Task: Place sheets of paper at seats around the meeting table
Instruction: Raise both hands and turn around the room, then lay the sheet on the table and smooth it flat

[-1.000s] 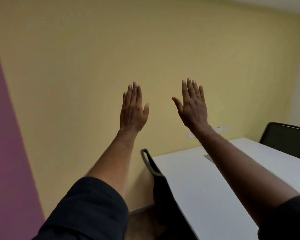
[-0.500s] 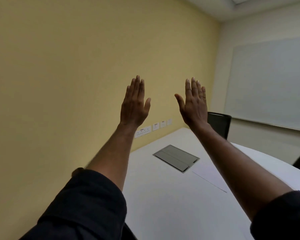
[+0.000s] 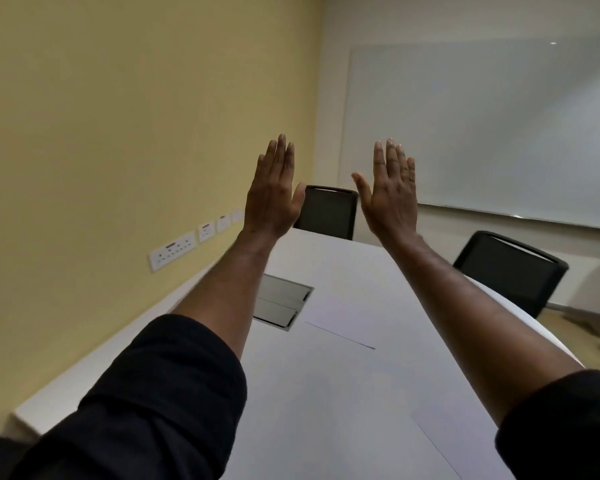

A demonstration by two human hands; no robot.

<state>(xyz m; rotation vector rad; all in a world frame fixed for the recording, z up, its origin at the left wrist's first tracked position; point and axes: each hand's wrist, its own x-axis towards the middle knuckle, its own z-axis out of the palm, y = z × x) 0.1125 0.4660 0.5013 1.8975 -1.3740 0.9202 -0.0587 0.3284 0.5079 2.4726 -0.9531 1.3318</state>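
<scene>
Both arms are stretched out over the white meeting table (image 3: 343,393). My left hand (image 3: 272,195) and my right hand (image 3: 390,195) are raised with flat palms facing away, and neither holds anything. A white sheet of paper (image 3: 371,317) lies on the table under my right forearm, its near edge showing as a thin dark line. A second sheet (image 3: 444,438) lies closer to me at the table's near right. Two black chairs stand at the table: one (image 3: 328,213) at the far end, another (image 3: 510,268) on the right side.
A metal cable hatch (image 3: 281,303) is set into the table under my left forearm. The yellow wall on the left carries white sockets (image 3: 172,251). A whiteboard (image 3: 482,133) hangs on the far wall. Wooden floor shows at the right.
The view has swung to the right, from the yellow wall and table corner to the far end of the room. Both hands have stayed raised and empty throughout.
</scene>
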